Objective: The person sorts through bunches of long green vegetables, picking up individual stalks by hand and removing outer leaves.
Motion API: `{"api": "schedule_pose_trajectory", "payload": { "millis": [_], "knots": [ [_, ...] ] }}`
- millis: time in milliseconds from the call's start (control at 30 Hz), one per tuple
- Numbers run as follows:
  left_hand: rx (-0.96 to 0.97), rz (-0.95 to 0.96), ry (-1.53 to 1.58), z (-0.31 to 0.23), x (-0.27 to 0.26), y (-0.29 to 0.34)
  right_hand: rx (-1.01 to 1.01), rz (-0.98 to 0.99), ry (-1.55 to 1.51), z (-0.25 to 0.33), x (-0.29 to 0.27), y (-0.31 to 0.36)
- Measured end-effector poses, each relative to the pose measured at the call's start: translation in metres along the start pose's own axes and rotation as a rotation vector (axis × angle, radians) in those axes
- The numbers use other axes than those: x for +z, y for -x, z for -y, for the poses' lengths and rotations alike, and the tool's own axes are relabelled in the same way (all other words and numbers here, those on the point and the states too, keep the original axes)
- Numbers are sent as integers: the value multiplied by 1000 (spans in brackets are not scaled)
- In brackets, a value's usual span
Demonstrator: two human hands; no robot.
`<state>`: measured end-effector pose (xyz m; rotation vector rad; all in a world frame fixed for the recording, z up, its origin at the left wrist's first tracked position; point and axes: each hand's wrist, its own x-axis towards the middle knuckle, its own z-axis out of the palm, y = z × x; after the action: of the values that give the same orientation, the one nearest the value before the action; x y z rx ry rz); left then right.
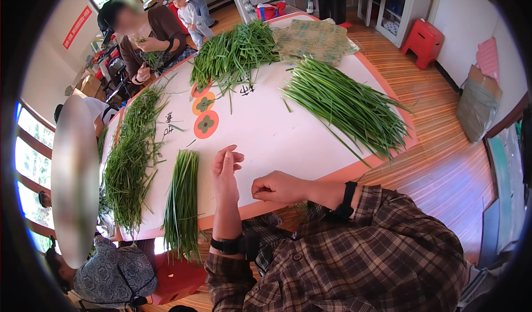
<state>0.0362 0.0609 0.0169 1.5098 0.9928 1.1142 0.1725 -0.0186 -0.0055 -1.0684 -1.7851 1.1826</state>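
Clock centred on my left hand (226, 171). Its fingers are loosely bent, tips apart, over the white tabletop (260, 129). My right hand (280, 186) sits between 3 and 4 o'clock, near but not touching; fingers curled in together, palm side hidden. Garlic chives: narrow bundle (182, 196) at 8, its leaf ends overhanging the table edge; broad sheaf (346, 107) at 2; tangled pile (235, 52) at 12; loose, straggly heap (130, 165) at 9. Seated co-worker (155, 32) at 11, holding greens.

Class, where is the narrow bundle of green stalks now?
In the head view, the narrow bundle lies left of the person's left hand and right of the long loose heap, its lower end over the table's near edge.
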Motion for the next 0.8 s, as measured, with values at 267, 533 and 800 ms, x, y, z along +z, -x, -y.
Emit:
{"api": "schedule_pose_trajectory", "payload": {
  "millis": [267,533,800],
  "knots": [
    [-315,74,667,39,23,-22,84,-124,717,30,-70,9],
    [-100,248,334,42,27,-14,345,-298,1215,-19,-155,-22],
    [-102,273,367,42,27,-14,421,-340,1297,-33,-160,-30]
  ]
}}
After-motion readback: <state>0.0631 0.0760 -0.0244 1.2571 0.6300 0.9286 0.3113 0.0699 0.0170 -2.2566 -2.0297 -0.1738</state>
